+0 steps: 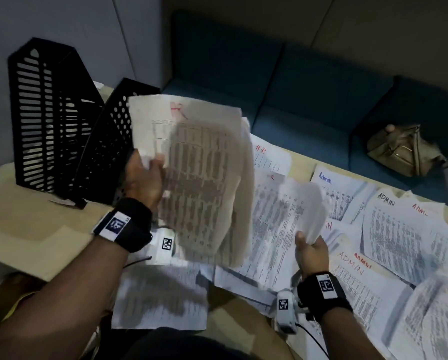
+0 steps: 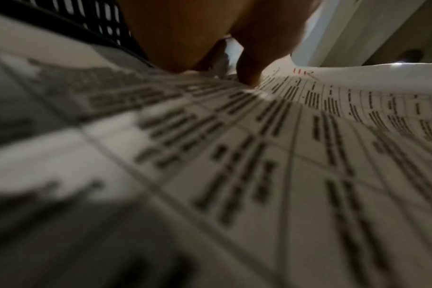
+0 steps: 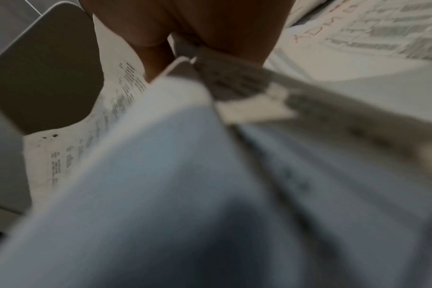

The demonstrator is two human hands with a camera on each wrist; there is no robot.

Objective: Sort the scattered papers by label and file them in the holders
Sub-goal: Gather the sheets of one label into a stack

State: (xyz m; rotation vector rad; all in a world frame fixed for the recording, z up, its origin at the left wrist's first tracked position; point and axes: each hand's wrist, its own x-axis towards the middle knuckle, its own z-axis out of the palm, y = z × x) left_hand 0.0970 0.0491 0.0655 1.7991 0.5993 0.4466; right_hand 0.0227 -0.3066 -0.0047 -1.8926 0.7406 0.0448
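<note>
**HR papers gathered in one hand, another sheet lifted in the other**

Papers (image 1: 277, 229) lie scattered over the right half of the table (image 1: 36, 224), reaching its far and right edges; the readable labels are "H.R" in red near the middle of the far edge and "Admin" or "ADMIN" in blue, black and red toward the right. The left hand (image 1: 145, 178) holds a raised sheaf of HR sheets (image 1: 199, 178), thumb on the printed face and fingers curled behind; the left wrist view shows the thumb (image 2: 249, 72) pressing the page below the red label. The right hand (image 1: 311, 253) pinches the near end of a single curled sheet (image 1: 306, 211), lifted off the pile; its label cannot be read. Two black slotted holders (image 1: 56, 120) stand at the far left corner of the table, just behind the sheaf, and whether they hold anything cannot be told.

The step in hand looks like collecting one label's sheets before filing. The next move probably calls for checking the lifted sheet's label, joining it to the sheaf if it matches, squaring the edges, then sliding the stack into one holder. A loose, bowed sheaf may catch on the holder's rim. A beige bag (image 1: 404, 152) sits on the blue sofa (image 1: 295, 87) beyond the table.
</note>
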